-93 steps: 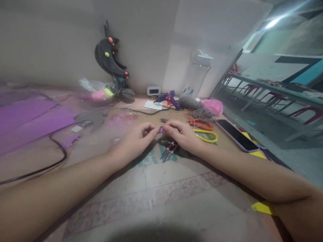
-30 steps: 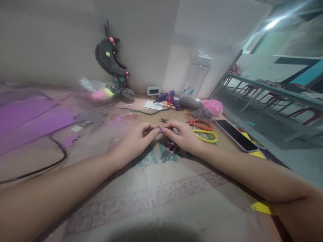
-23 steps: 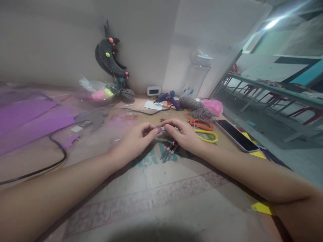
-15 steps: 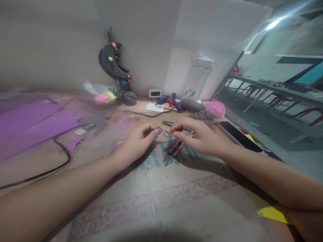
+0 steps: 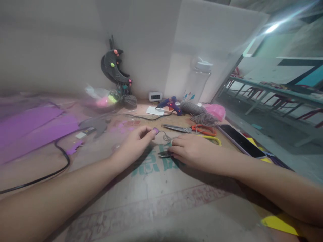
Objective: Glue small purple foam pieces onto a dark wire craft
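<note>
Between the thumb and fingers of my left hand [image 5: 137, 143] is a small purple piece [image 5: 156, 130], its exact shape mostly hidden. A thin grey yarn strand [image 5: 166, 137] runs from it towards the right. My right hand [image 5: 202, 153] lies low over the table, its fingers closed around thread snips [image 5: 164, 154] whose two dark blades stick out to the left. The snips' body is covered by the hand. Just beyond that hand rest scissors [image 5: 179, 128] with orange handles, and a yellow handle loop shows beside them.
Behind stand a purple-blue glue gun [image 5: 173, 105], a grey yarn skein [image 5: 193, 108], a small clock [image 5: 155, 96] and a clear bottle [image 5: 198, 82]. A phone [image 5: 241, 141] lies right. Purple sheets [image 5: 40, 129] and a black cable [image 5: 67, 158] are left. A dark crescent decoration [image 5: 111, 67] leans against the wall.
My right hand has let go of the yarn strand, come down nearer to me and closed over the snips. The scissors now show more fully. My left hand still pinches the purple piece.
</note>
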The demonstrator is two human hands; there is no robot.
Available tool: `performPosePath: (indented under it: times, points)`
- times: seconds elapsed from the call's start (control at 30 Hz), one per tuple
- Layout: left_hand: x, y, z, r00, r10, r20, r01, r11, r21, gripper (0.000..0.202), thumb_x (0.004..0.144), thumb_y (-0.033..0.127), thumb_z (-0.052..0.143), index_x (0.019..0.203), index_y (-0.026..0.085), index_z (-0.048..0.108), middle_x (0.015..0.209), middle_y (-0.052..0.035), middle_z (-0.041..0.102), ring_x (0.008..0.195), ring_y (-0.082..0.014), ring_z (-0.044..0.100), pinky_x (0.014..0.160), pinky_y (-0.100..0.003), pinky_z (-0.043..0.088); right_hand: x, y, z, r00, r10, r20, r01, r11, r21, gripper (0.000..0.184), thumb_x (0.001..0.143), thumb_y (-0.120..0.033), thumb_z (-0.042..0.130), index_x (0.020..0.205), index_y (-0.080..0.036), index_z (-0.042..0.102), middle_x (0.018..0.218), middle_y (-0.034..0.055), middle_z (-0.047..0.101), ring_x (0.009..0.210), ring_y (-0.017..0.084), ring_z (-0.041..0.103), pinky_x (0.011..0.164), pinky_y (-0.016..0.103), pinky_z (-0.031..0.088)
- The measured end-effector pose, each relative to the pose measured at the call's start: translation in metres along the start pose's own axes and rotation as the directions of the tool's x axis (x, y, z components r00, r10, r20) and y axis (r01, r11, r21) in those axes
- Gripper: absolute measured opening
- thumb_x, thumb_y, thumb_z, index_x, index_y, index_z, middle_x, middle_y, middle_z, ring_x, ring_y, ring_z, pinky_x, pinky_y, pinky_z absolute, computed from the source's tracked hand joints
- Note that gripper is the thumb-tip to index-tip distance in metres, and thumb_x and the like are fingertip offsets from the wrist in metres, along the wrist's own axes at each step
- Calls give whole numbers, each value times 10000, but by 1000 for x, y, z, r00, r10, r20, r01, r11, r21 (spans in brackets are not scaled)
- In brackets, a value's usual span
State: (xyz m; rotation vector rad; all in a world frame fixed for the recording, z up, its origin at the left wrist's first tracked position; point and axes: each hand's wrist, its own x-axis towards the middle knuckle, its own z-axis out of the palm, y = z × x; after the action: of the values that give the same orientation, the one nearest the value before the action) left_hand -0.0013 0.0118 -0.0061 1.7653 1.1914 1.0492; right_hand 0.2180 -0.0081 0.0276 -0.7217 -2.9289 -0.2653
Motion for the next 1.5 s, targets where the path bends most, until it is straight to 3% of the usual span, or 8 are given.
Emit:
performPosePath:
  times: [0.13, 0.3, 0.47, 0.7, 0.83, 0.97, 1.1, 1.5]
  points:
    - [1, 0, -1, 1000, 10, -15, -10, 1000, -17, 274, 875, 451, 521, 807, 195, 592, 803, -8, 633, 776, -170, 593, 726, -279, 453, 1, -6, 15, 993, -41, -109, 34, 998, -60, 201, 901, -129, 451, 911, -135, 652, 723, 62, 614, 659, 167, 530, 609, 291, 421]
    - [2, -2, -1, 1000, 4, -26, -5, 1000, -9, 278, 874, 456, 526, 818, 193, 596, 769, 5, 600, 748, -160, 564, 696, -268, 439, 1, -22, 21, 945, 45, -325, 4, 989, 147, 266, 895, -92, 416, 1082, -124, 603, 797, 55, 674, 704, 152, 579, 655, 265, 461]
    - [2, -3, -2, 999, 19, -44, -20, 1000, -20, 288, 883, 459, 507, 802, 192, 577, 766, 5, 577, 743, -158, 538, 694, -266, 415, 3, -22, 18, 955, 262, -141, -213, 933, 291, 305, 974, -232, 385, 1175, -156, 602, 945, 97, 628, 864, 185, 580, 767, 307, 477]
    - [1, 5, -1, 998, -34, -53, 25, 987, -160, 246, 885, 394, 526, 764, 180, 545, 755, 10, 530, 696, -128, 494, 628, -223, 415, 5, -2, 27, 894, 448, 7, -426, 846, 321, 371, 998, -323, 331, 1246, -205, 580, 982, 86, 531, 857, 179, 559, 805, 328, 459]
    - [1, 4, 0, 998, -29, -51, 20, 984, -175, 246, 880, 398, 536, 766, 179, 549, 751, 12, 525, 690, -125, 490, 614, -212, 411, 5, 2, 26, 880, 474, -11, -440, 825, 356, 351, 990, -350, 362, 1205, -200, 595, 1041, 90, 531, 910, 186, 573, 855, 338, 457]
    - [2, 1, 0, 998, -16, -57, 8, 989, -149, 254, 881, 409, 528, 770, 182, 555, 761, 11, 546, 702, -132, 504, 627, -224, 405, 5, 1, 23, 905, 425, -10, -388, 835, 391, 322, 935, -386, 500, 1157, -183, 618, 1049, 92, 533, 884, 180, 574, 824, 322, 477]
    - [2, 0, -1, 998, 8, -58, -15, 992, -125, 258, 883, 416, 524, 781, 182, 562, 769, 8, 566, 721, -140, 524, 665, -240, 412, 6, 2, 25, 919, 386, -75, -335, 869, 364, 331, 951, -375, 473, 1183, -190, 619, 1000, 89, 588, 937, 198, 576, 850, 336, 471]
    - [2, -4, -1, 997, 41, -62, -48, 992, -114, 266, 884, 434, 522, 795, 189, 571, 777, 7, 569, 760, -156, 544, 726, -272, 418, 6, 9, 37, 858, 499, -119, -420, 816, 398, 342, 973, -302, 414, 1259, -170, 547, 1148, 124, 611, 1058, 235, 588, 922, 419, 477]
